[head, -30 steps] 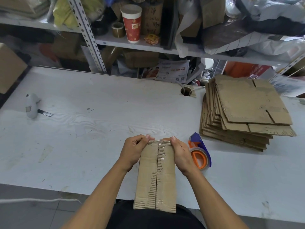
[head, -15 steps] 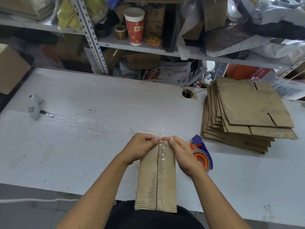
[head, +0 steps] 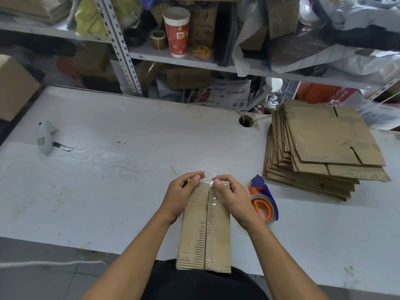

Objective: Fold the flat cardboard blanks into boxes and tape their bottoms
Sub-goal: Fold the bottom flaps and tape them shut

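Box (head: 205, 226) is lying bottom-up at the table's (head: 129, 148) near edge, both hands gripping its far end: left hand (head: 181, 194) and right hand (head: 232, 197) curling over the taped seam; dispenser (head: 263, 200) is sitting just right

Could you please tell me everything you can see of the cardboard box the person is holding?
The cardboard box is a narrow brown corrugated box, folded up, its long flap side facing the camera. Two flaps meet in a centre seam covered by clear glossy tape; their facing is torn beside the seam, baring corrugation. It reaches from the white table to the person's lap, overhanging the table's near edge. The left hand and right hand grip its far end, thumbs pressing the tape at that edge.
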